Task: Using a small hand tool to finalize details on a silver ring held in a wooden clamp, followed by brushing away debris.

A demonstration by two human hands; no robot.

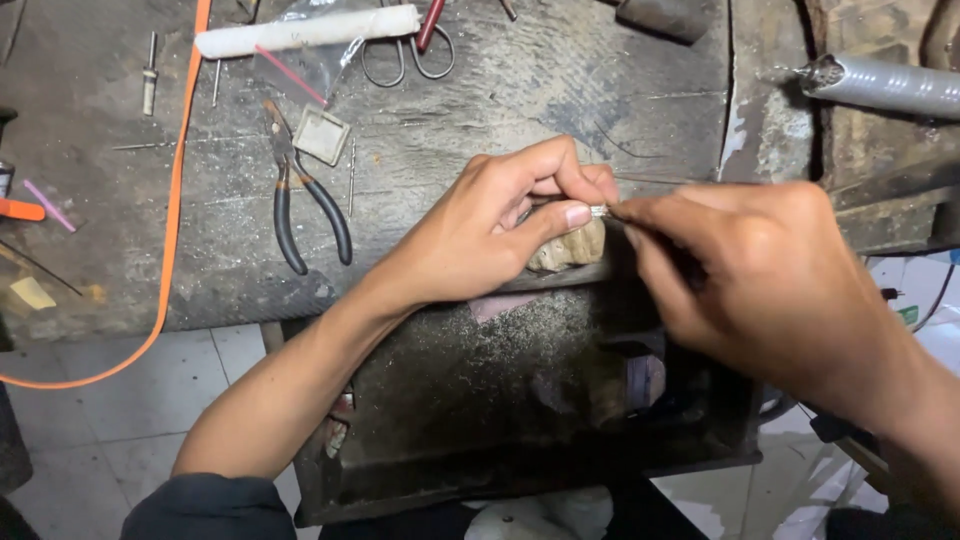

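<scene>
Fingers (570,213) of both hands pinching a small metal piece (599,211) over the wooden peg (570,248).

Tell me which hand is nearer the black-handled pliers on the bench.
Left. The left hand lies just right of the black-handled pliers; the right hand is farther right, beyond the left hand.

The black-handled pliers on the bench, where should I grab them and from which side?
Grip the pliers by the two black handles, low down where they splay apart. Come from the bench's near edge: the handle ends point toward you, the jaws point away toward the small square tray, and the handles lie flat.
</scene>
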